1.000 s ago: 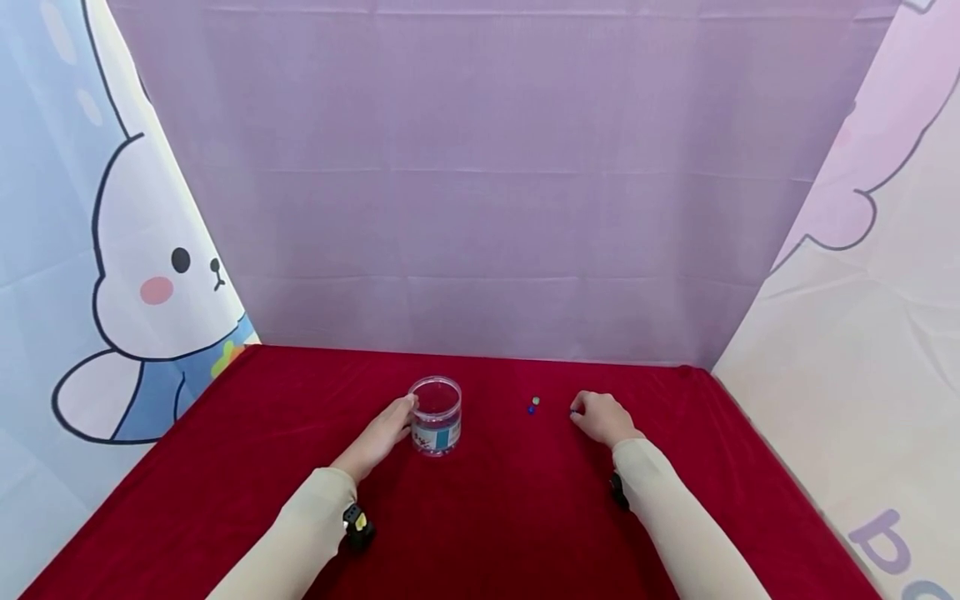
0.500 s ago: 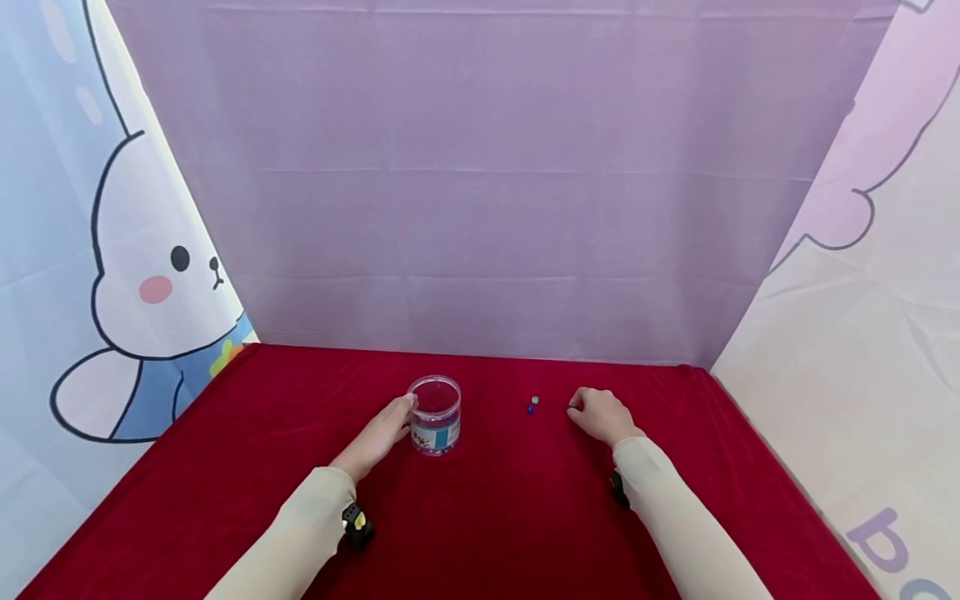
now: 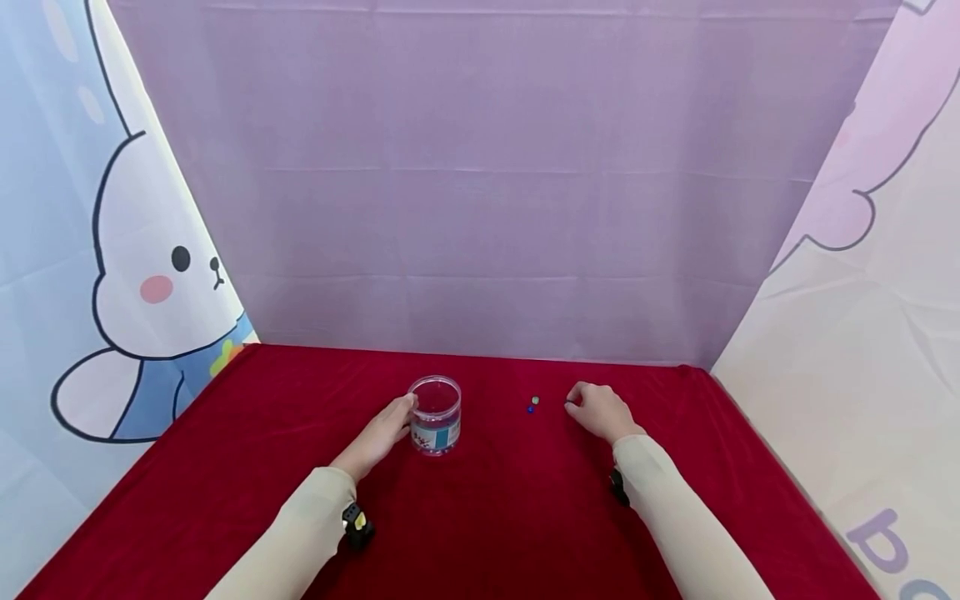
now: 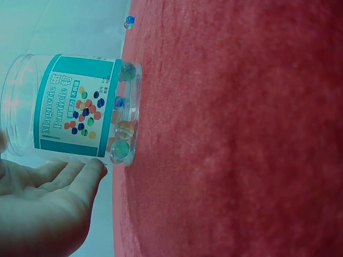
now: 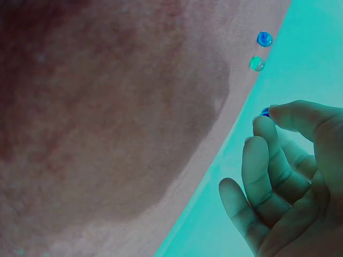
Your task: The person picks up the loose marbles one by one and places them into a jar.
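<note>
A clear plastic jar [image 3: 435, 437] with a teal and white label stands upright and lidless on the red cloth. Several glass marbles [image 4: 124, 130] lie at its bottom in the left wrist view. My left hand [image 3: 379, 435] rests against the jar's left side, fingers fairly straight along the wall. To the right, my right hand [image 3: 602, 413] pinches a small blue marble [image 5: 265, 112] between thumb and index finger, slightly above the cloth. Between jar and right hand lie a loose blue marble [image 5: 265, 39] and a greenish clear marble [image 5: 257, 64], close together.
Red velvety cloth [image 3: 480, 525] covers the table. A purple curtain [image 3: 480, 208] hangs along its back edge. Printed cloth panels flank it, with a cartoon rabbit [image 3: 150, 292] on the left one.
My right hand has risen slightly and shifted a little left with the blue marble. The left hand, the jar and the two loose marbles look the same.
</note>
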Available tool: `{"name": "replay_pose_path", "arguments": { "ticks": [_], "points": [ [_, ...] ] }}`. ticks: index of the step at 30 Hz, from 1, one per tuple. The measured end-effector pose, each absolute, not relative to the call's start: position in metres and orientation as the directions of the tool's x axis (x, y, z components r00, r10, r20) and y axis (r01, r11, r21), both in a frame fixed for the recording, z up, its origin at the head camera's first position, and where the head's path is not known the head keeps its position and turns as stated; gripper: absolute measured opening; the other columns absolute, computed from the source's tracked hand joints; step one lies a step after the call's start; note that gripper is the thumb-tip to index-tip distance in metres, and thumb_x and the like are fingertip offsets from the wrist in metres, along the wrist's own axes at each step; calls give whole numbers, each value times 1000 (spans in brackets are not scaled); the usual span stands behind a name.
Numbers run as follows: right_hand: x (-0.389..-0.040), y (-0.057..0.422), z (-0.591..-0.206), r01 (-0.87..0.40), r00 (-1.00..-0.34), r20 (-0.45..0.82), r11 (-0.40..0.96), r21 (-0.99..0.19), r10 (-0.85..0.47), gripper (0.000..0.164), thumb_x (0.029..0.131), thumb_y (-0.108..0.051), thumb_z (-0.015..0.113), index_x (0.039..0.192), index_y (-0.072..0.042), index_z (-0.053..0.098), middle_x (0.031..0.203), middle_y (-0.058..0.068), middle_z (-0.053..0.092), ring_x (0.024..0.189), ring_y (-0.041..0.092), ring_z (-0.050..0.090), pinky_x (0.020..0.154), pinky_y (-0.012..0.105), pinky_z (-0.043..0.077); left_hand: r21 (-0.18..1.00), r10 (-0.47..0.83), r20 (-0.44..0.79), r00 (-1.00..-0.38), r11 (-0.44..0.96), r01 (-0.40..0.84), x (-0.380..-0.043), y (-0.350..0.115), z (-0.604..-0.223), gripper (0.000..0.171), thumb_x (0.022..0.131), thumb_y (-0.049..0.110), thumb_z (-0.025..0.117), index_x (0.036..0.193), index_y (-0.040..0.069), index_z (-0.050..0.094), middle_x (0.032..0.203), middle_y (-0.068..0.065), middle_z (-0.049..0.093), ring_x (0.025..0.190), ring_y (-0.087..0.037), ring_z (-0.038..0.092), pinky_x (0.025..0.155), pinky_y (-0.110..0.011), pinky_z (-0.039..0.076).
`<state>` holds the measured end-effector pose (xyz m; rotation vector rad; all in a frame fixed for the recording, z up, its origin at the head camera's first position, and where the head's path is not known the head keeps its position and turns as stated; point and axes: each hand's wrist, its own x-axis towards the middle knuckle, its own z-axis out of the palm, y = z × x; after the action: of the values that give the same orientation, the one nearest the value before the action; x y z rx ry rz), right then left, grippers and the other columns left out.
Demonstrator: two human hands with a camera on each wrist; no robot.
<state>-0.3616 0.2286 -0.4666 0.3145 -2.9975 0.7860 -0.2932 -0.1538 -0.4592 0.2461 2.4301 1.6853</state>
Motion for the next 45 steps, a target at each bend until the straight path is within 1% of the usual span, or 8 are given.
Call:
{"name": "replay_pose_path", "arguments": {
  "ticks": [4,10,13,22,27,34,41,45],
  "points": [
    [-362,228,-465,-207,-978,80,849,-485,-193,20,95,-19,70,111,-7,68,89,3,65,71,16,57,67,37,54,938,229,-40,-973,343,42,-294,-153,-460,69,110,46,29,157,-3,18,161,-24,22,146,-43,24,117,-53,24],
    [-360,222,-458,-226,-974,95,835,-502,-206,20,96,-20,68,111,-8,67,73,0,60,63,17,54,59,33,48,941,231,-31,-972,334,50,-295,-153,-461,69,110,45,28,157,-5,18,161,-25,22,146,-43,23,117,-53,24],
    [-359,218,-455,-236,-972,107,826,-512,-211,18,96,-22,67,110,-9,67,69,-1,59,61,16,54,57,32,48,941,231,-37,-972,335,44,-294,-152,-460,69,110,45,28,157,-4,18,161,-25,21,147,-43,23,118,-53,23],
    [-355,211,-445,-275,-961,139,810,-518,-238,19,96,-22,67,109,-8,66,66,3,63,58,16,54,55,31,47,940,243,-28,-970,336,57,-294,-153,-460,70,110,45,27,157,-6,17,161,-26,20,147,-44,22,118,-54,23],
    [-352,203,-438,-320,-947,194,801,-506,-256,21,96,-23,68,109,-8,66,63,-2,59,54,14,53,53,30,46,940,243,-25,-970,335,59,-294,-152,-460,71,110,46,27,156,-6,17,161,-27,20,147,-44,22,118,-54,23],
    [-346,189,-427,-378,-924,252,773,-510,-286,19,96,-23,68,109,-9,66,60,-4,58,46,13,46,48,28,42,939,240,-29,-970,340,56,-293,-153,-459,69,110,45,26,156,-6,17,161,-27,20,146,-44,23,118,-53,23],
    [-343,176,-419,-412,-909,283,761,-501,-307,20,96,-24,68,110,-11,66,64,-7,60,45,11,45,46,27,41,938,243,-30,-969,342,56,-292,-153,-457,69,110,45,26,157,-6,17,161,-27,20,146,-45,22,117,-54,23],
    [-341,170,-415,-434,-898,303,751,-497,-318,19,96,-24,68,110,-11,66,60,-7,58,44,9,39,44,26,37,941,250,-27,-968,332,60,-292,-154,-458,69,111,44,25,156,-7,16,161,-28,19,146,-45,22,117,-54,23]
  ]
}}
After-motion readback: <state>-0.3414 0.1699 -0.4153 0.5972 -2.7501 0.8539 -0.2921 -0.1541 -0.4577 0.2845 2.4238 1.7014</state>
